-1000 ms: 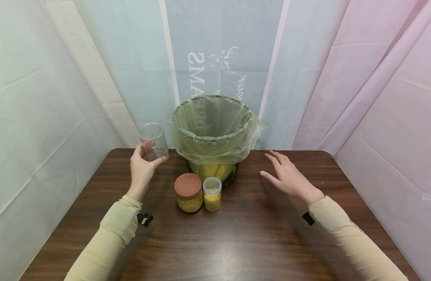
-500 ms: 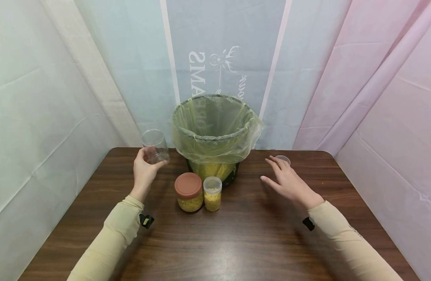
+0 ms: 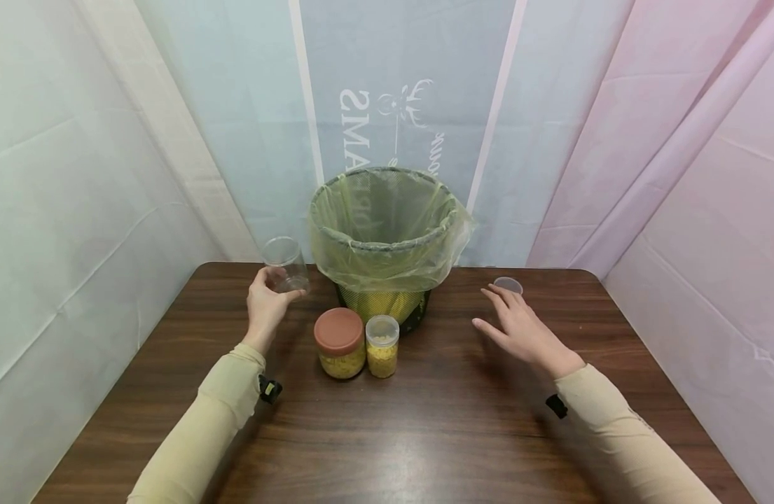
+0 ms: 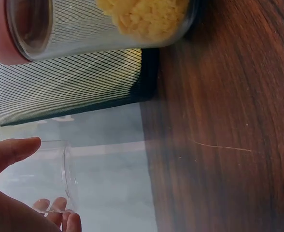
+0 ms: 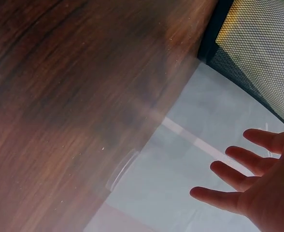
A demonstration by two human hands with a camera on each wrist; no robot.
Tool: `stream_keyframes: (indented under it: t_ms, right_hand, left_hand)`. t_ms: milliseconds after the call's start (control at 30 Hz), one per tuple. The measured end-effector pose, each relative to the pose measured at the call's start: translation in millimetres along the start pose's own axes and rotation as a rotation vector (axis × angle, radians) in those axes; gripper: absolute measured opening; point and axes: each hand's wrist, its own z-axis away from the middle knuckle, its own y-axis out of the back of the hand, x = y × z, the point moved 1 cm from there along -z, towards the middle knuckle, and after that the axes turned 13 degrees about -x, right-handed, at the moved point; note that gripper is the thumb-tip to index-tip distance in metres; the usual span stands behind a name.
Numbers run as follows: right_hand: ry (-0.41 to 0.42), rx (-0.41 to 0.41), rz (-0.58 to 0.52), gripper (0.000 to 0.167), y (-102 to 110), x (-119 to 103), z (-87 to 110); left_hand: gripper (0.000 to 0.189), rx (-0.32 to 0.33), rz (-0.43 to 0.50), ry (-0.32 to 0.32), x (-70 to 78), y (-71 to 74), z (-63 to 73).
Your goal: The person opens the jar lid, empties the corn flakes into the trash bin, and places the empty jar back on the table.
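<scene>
Near table edge [image 3: 235,267], left grip [image 3: 266,301] holds clear container [image 3: 288,257]

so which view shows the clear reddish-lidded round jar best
The head view: the clear reddish-lidded round jar shows whole. The left wrist view shows it closer but cropped by the frame edges; the right wrist view misses it.

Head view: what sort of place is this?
Probably a makeshift filming booth, not an ordinary room: cloth sheets screen the left, back and right of a wood-grain table, and a small black device shows at each wrist.
</scene>
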Motion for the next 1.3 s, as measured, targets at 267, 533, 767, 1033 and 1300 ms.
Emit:
stream_keyframes:
  t_ms: [267,533,767,1033,1300]
  right_hand:
    - [-0.010,-0.001,-0.001,0.072,0.8,1.6,1.3]
    - [-0.041,-0.020,-0.013,0.073,0.7,5.2,4.0]
    - [-0.038,-0.001,-0.012,0.072,0.4,8.5,7.9]
    - [-0.062,-0.018,-0.021,0.074,-1.7,13.3,12.5]
    - [-0.083,0.003,-0.024,0.072,-4.2,22.0,18.9]
  left_hand:
    - [0.050,0.008,-0.050,0.035,-10.8,-3.3,-11.5]
    - [0.051,0.021,-0.061,0.074,-18.7,-2.4,-20.2]
    - [0.052,0.026,-0.073,0.088,-24.4,-1.4,-28.5]
    - [0.051,0.021,-0.085,0.116,-32.5,-1.2,-37.5]
    - [0.057,-0.002,-0.079,0.151,-36.9,-2.9,-42.1]
